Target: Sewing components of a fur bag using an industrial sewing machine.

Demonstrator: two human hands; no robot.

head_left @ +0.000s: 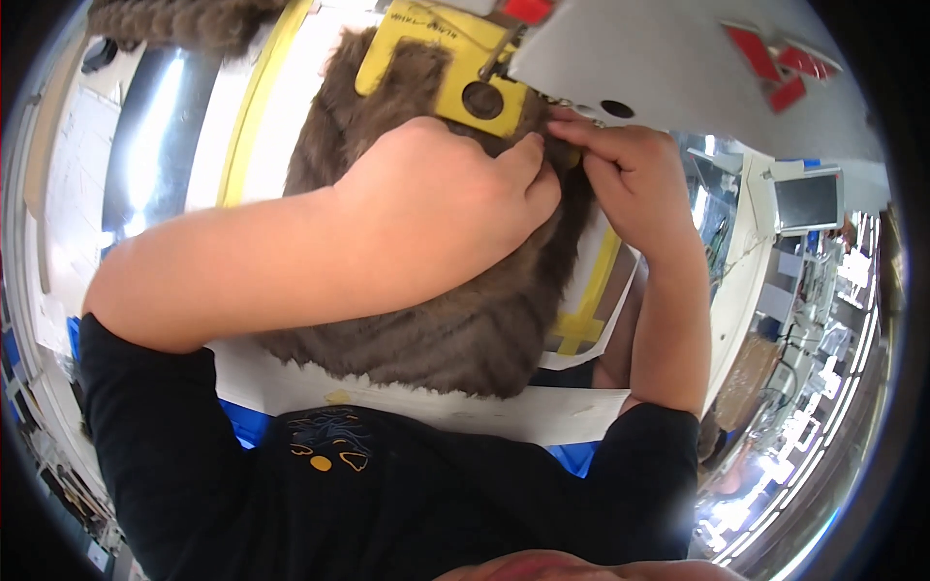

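Observation:
A brown plush fur piece (436,320) lies under both my hands, its pile reaching down toward my body. My left hand (455,189) is closed, its fingers curled at the fur beside the yellow plate. From the right comes my right hand (632,174), with finger and thumb closing on the fur's upper right edge, close to the sewing machine's underside. A yellow plate (455,85) with a round hole rests over the top of the fur. The white sewing machine head (668,58) overhangs this spot and hides part of the working point.
Yellow tape (262,102) runs along the white work surface at left, with more tape (593,300) at right. Another roll of brown fur (184,24) lies at the far left. A small grey screen (810,201) stands at right.

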